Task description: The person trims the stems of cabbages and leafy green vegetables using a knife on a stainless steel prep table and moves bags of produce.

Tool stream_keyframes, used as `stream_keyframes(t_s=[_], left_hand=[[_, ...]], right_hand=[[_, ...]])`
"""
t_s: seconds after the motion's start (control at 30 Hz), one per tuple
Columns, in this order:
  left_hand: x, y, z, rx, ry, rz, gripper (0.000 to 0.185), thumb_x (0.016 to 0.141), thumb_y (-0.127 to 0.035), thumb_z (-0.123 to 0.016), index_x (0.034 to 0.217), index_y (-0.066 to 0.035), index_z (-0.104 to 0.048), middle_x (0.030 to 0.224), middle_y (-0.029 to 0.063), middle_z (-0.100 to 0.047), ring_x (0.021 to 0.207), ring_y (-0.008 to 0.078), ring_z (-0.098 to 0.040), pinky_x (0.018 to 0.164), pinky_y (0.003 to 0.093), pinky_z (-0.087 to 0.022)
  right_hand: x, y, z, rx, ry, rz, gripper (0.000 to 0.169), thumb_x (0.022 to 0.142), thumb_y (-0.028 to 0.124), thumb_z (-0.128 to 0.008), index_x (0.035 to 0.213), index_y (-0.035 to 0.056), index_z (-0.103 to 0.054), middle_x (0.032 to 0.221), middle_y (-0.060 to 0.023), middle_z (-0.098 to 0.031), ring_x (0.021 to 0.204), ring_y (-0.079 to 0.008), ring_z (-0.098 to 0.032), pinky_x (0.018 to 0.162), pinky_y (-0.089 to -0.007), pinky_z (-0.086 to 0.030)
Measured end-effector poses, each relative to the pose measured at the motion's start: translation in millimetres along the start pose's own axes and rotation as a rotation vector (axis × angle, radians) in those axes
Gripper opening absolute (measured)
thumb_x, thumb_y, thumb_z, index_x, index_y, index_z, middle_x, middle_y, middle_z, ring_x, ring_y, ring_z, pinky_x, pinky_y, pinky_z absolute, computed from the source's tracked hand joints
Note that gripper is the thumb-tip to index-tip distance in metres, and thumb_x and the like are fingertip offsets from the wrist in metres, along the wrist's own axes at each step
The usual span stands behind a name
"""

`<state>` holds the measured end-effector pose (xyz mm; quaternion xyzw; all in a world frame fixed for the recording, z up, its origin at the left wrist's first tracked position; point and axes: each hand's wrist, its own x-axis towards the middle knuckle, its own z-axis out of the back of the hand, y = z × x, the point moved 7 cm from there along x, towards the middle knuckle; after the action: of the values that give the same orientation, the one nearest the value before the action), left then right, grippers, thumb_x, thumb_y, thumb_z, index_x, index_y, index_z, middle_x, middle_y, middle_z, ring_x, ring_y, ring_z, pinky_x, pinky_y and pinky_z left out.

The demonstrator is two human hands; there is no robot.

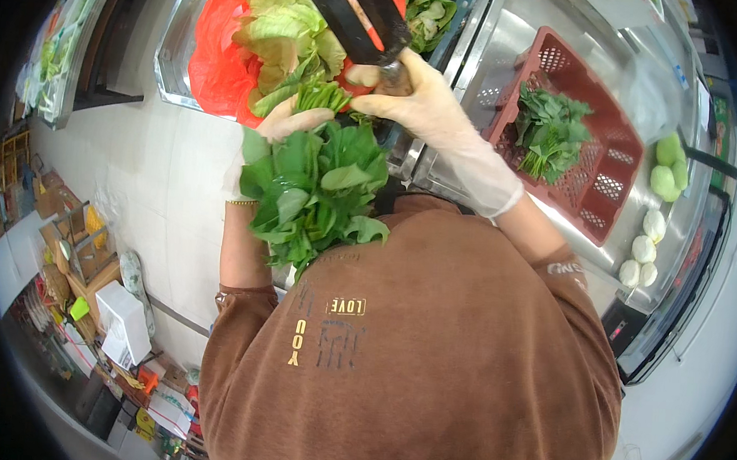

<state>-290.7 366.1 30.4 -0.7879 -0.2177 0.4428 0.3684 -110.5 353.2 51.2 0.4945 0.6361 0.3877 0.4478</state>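
My left hand (287, 121), in a thin pale glove, is closed around the cut stems of a bunch of leafy greens (321, 184); the leaves hang towards my chest. My right hand (407, 94), gloved too, grips the near end of a dark tool (354, 17) with two long black bars; its exact kind cannot be told. Some right fingers are hidden behind it. The stem ends lie between the hands. Just beyond, pale green lettuce-like leaves (285, 32) lie in a red plastic bag (218, 53).
Right of me, a brown-red perforated plastic basket (619, 162) on a steel counter (496, 55) holds another bunch of greens (552, 130). Green gourd-like vegetables (667, 167) and several white wrapped vegetables (644, 249) lie farther right. More greens (428, 17) lie beyond my right hand. A white foam box (123, 323) stands at lower left.
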Motion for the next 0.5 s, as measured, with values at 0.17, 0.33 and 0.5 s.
stream_keyframes(t_s=[0.17, 0.33, 0.5], left_hand=[[2.7, -17.5, -29.3, -0.049, 0.032, 0.085, 0.046, 0.093, -0.011, -0.064, 0.137, -0.004, -0.053, 0.116, 0.0028, -0.065, 0.1, 0.0097, -0.062, 0.086, 0.0256, -0.051], [4.7, -33.9, -28.9, 0.191, 0.058, -0.039, 0.047, 0.093, -0.011, -0.061, 0.138, -0.001, -0.051, 0.113, 0.0026, -0.063, 0.1, 0.0084, -0.059, 0.087, 0.0267, -0.05], [-2.8, -43.4, 17.8, 0.61, -0.057, -0.415, 0.038, 0.094, -0.006, -0.059, 0.13, 0.005, -0.058, 0.138, 0.0154, -0.055, 0.122, 0.0222, -0.057, 0.103, 0.0312, -0.045]], right_hand=[[25.0, 2.7, -8.5, -0.142, -0.135, 0.124, 0.039, 0.08, 0.003, -0.079, 0.116, 0.0042, -0.062, 0.092, 0.0001, -0.068, 0.081, -0.0081, -0.063, 0.074, -0.0248, -0.053], [34.1, 8.9, -0.3, 0.147, 0.067, -0.297, 0.025, 0.082, 0.018, -0.077, 0.097, 0.005, -0.062, 0.074, -0.0011, -0.063, 0.06, -0.0075, -0.057, 0.048, -0.0222, -0.042], [37.8, 16.4, -25.6, -0.145, 0.103, 0.025, 0.038, 0.077, 0.022, -0.08, 0.102, 0.0035, -0.059, 0.084, -0.0042, -0.065, 0.072, -0.0146, -0.063, 0.065, -0.0277, -0.051]])
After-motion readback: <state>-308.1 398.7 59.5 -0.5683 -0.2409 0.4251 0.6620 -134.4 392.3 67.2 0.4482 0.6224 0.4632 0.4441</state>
